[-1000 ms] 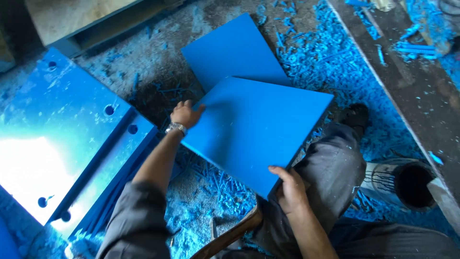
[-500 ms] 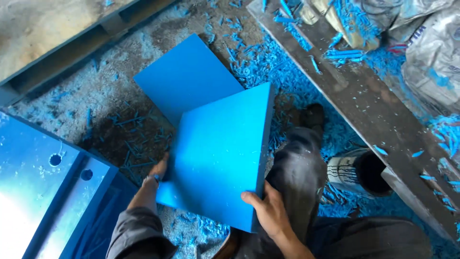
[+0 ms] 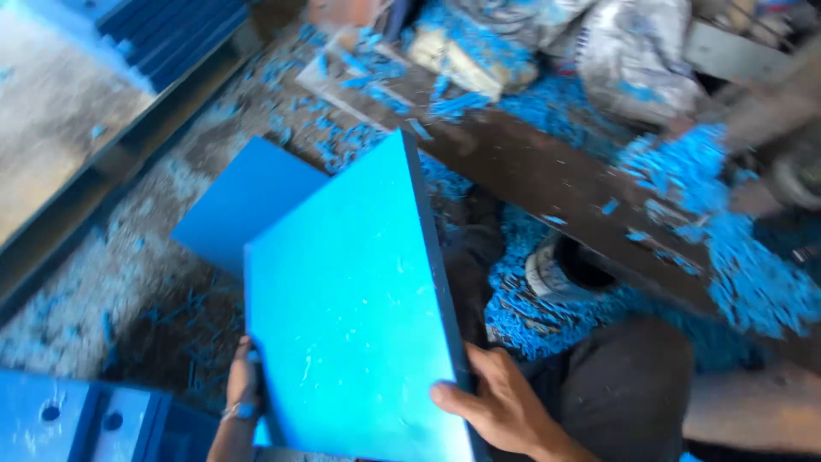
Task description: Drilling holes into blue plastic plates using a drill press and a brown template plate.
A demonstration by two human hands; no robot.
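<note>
Board (image 3: 351, 316) btwn hands, 2nd board (image 3: 235, 201) behind-left on floor (image 3: 111, 282)

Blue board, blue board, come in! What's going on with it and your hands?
Both hands on the blue board: left hand on its left edge, right hand at its lower right. Board tipped up. Second blue sheet flat on the floor behind; blue shavings all around.

Two blue slabs (image 3: 351, 299), two hands (image 3: 500, 406), seemingly

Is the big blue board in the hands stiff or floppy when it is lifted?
Probably stiff: the blue board stays flat though gripped only near its lower edges by the left hand and right hand. Its smooth face may be slippery, and its thick edge suggests some weight.
</note>
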